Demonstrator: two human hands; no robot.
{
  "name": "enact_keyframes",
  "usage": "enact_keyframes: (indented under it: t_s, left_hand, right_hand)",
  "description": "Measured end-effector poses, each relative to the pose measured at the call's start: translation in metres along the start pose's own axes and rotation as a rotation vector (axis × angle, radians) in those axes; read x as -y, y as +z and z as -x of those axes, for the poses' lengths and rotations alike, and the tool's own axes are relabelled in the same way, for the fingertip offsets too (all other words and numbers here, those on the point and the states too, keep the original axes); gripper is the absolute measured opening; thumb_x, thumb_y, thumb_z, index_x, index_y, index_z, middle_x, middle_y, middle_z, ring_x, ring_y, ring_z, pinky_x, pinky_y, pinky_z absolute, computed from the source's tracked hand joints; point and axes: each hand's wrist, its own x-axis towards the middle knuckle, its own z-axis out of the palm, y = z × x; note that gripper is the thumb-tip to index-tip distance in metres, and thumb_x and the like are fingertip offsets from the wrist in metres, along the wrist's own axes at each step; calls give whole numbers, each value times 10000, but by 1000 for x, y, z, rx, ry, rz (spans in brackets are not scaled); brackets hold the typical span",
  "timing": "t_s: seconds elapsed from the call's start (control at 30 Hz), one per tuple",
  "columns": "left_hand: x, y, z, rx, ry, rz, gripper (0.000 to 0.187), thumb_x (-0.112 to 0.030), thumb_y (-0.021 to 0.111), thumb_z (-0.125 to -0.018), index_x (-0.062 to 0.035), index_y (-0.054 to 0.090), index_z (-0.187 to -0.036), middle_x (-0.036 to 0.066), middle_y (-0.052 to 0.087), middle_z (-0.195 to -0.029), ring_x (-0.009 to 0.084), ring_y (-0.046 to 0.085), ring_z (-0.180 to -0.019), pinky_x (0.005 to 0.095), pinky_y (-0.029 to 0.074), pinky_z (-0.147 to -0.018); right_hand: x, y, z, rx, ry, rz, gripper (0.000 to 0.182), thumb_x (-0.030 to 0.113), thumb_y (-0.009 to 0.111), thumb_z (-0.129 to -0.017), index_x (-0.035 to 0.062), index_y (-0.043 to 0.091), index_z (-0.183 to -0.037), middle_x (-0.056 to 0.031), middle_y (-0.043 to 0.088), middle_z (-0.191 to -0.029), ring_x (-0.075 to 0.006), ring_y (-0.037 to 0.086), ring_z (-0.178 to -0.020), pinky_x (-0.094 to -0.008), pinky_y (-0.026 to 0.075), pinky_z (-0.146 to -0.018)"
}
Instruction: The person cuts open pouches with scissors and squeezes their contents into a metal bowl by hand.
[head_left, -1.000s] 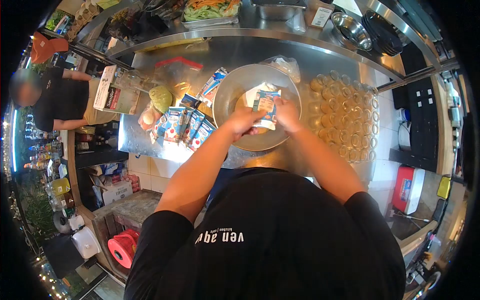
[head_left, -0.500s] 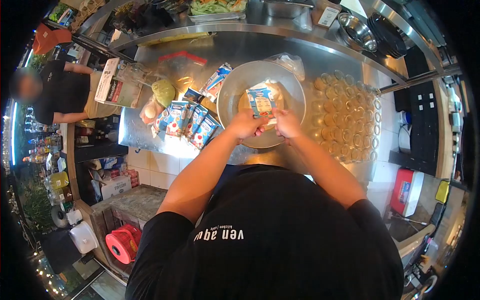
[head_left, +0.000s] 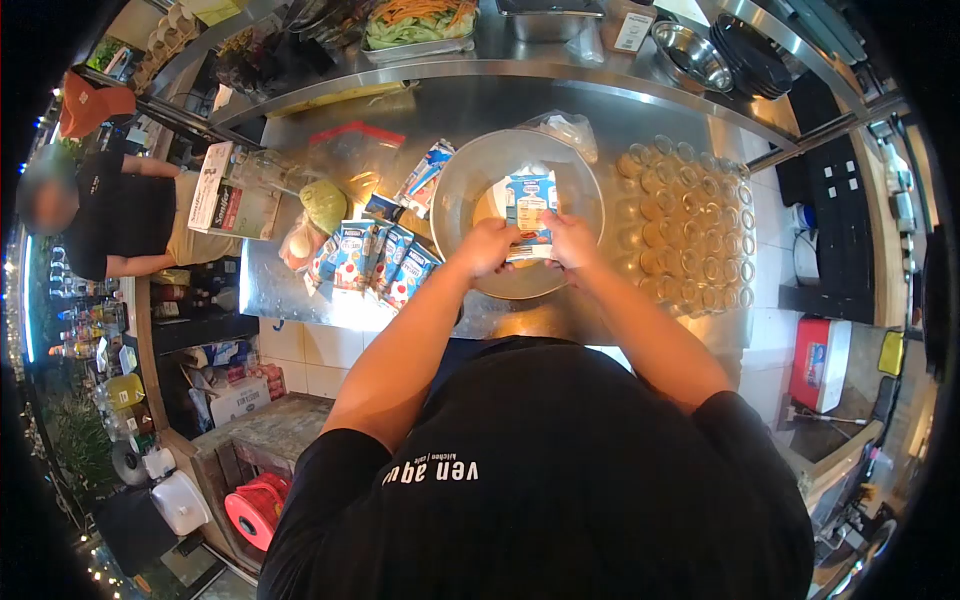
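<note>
- The left hand (head_left: pixel 487 247) is clamped on the lower left edge of a blue-and-white pack (head_left: pixel 531 200), with its fingers curled in near the bottom end.
- The right hand (head_left: pixel 571 243) grips the same pack at its lower right edge, the thumb lying on the printed face.
- The pack sits between the two hands and reaches beyond them, its far end pointing away from the person's body; the near end lies between the fingers.
- The hands are close to each other, at the near part of a large round metal bowl (head_left: pixel 458 190), and the pack is above the bowl's inside. Something pale shows in the bowl around the pack; what it is cannot be told.
- The bowl rests on a metal table (head_left: pixel 480 112).
- Left of the bowl, more blue-and-white packs (head_left: pixel 372 258) lie in a loose group, well apart from the right hand and nearer to the left. Another printed pack (head_left: pixel 428 175) lies just beside the bowl's left rim.
- Farther left are a round green item (head_left: pixel 323 206), a clear bag with a red edge (head_left: pixel 350 150) and a printed box (head_left: pixel 245 200).
- A crumpled clear bag (head_left: pixel 568 135) lies at the bowl's far right side.
- To the right, many glass jars (head_left: pixel 695 230) stand upright in rows.
- Beyond the table, a shelf (head_left: pixel 480 68) holds a tray of sliced vegetables (head_left: pixel 420 28) and a shiny bowl (head_left: pixel 692 57).
- Another person (head_left: pixel 125 212) stands at the far left.
</note>
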Motion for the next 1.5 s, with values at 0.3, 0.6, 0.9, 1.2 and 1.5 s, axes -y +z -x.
enact_keyframes:
  t_s: [0.3,0.6,0.9,1.2,1.5]
  left_hand:
    - [19,-2,-37,6,217,200,324,-288,652,-1020,4,688,-1155,113,725,-892,169,676,-756,333,539,-635]
    - [9,0,-17,-1,138,225,380,-394,588,-1066,-48,671,-933,53,667,-783,118,610,-611,278,505,-547]
    - [7,1,-34,-139,-162,234,475,-415,541,-1077,-35,664,-819,52,629,-751,171,583,-601,370,495,-481]
    - [-36,-26,-4,-182,336,-822,439,-382,536,-1030,11,730,-1012,300,701,-1100,462,682,-1030,526,533,-914]
    - [-72,-139,-1,-116,523,-1004,349,-316,600,-931,-15,740,-1038,275,720,-954,413,722,-949,523,558,-879]
  right_hand:
    - [-29,-8,-37,67,-305,350,375,344,618,-1026,-6,744,-980,-76,710,-750,-166,651,-601,-324,509,-560]
    - [-3,7,-40,-120,-85,147,353,355,636,-1036,22,749,-1012,-27,709,-776,-137,629,-625,-322,522,-597]
    - [-7,39,9,-371,-713,887,464,365,547,-1050,-7,659,-797,-186,682,-681,-271,668,-539,-428,524,-562]
    - [17,43,54,-93,94,134,500,423,550,-1065,-51,670,-961,-128,686,-683,-172,612,-451,-314,455,-427]
    - [16,33,112,-82,-15,483,351,310,622,-1027,-22,683,-1121,-87,685,-743,-136,601,-514,-279,464,-512]
